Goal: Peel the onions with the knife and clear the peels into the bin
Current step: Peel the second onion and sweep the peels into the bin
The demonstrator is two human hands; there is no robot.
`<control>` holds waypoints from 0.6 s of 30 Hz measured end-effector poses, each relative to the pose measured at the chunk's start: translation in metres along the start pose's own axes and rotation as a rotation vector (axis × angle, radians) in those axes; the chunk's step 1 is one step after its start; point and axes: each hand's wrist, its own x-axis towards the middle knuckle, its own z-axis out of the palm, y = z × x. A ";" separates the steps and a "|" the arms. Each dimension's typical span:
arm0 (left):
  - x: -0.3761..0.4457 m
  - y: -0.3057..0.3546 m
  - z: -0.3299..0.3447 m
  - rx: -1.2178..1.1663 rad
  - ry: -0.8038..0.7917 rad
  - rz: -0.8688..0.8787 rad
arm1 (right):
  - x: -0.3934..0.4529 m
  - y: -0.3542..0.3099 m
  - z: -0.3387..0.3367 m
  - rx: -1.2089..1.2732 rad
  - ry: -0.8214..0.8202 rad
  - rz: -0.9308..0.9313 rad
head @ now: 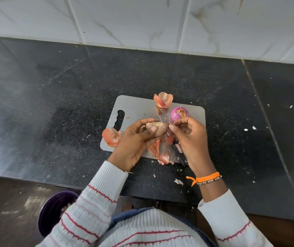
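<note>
The dark stone worktop (53, 104) spreads out beyond and to both sides of the hands, speckled with small flakes. On it, directly under the hands, lies a grey cutting board (135, 107). Low and to the left of the left arm, below the worktop edge, sits a dark purple bin (53, 207), partly hidden by the sleeve.

The left hand (133, 143) is closed around an unpeeled onion (156, 128), thumb pressed on its side. The right hand (189, 136) holds the knife (160, 120), its blade showing just beyond the onion and its dark handle below the palm, while its fingertips pinch at the onion's end. Just beyond the right hand rests a peeled purple onion (179, 113). Loose peels (163, 99) lie beyond the hands, left of the left hand, and beneath the wrists.

The step in hand looks like peeling the second onion, with its skin mostly still on. Next calls for lifting the dry skin at that end with blade and thumb, keeping the edge away from the left fingers; clearing the peels into the bin remains.
</note>
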 end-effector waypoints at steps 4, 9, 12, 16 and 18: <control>0.000 0.003 -0.003 -0.069 -0.092 0.059 | 0.002 0.005 -0.004 -0.183 -0.062 0.019; 0.004 -0.004 -0.001 0.010 -0.194 0.200 | -0.007 -0.002 0.002 0.019 -0.149 0.063; 0.005 -0.006 0.001 0.097 -0.213 0.258 | -0.011 -0.004 0.003 0.176 -0.246 0.150; 0.004 -0.004 0.001 0.151 -0.260 0.219 | -0.013 -0.004 0.002 0.161 -0.199 0.070; 0.003 -0.003 0.000 0.135 -0.231 0.143 | -0.013 -0.004 0.003 0.067 -0.116 0.004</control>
